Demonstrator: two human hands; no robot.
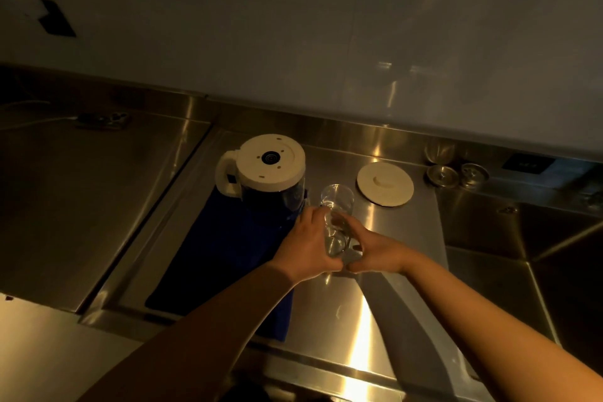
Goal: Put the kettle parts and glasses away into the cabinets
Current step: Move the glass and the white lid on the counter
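A white kettle (269, 170) stands upside down on a dark blue cloth (225, 248), its glass body below the white base. Its round white lid (385, 184) lies flat on the steel counter to the right. Between them, clear glasses (337, 215) appear stacked into each other, tilted away from me. My left hand (308, 248) grips the stack from the left. My right hand (372, 250) holds it from the right, fingers curled around the lower glass. How many glasses are in the stack I cannot tell.
The steel counter (346, 310) has a raised step on the left (81, 206) and a sink basin (528, 245) on the right. Two small metal strainers (442, 174) sit by the back edge, near a socket plate (527, 164). A white wall rises behind.
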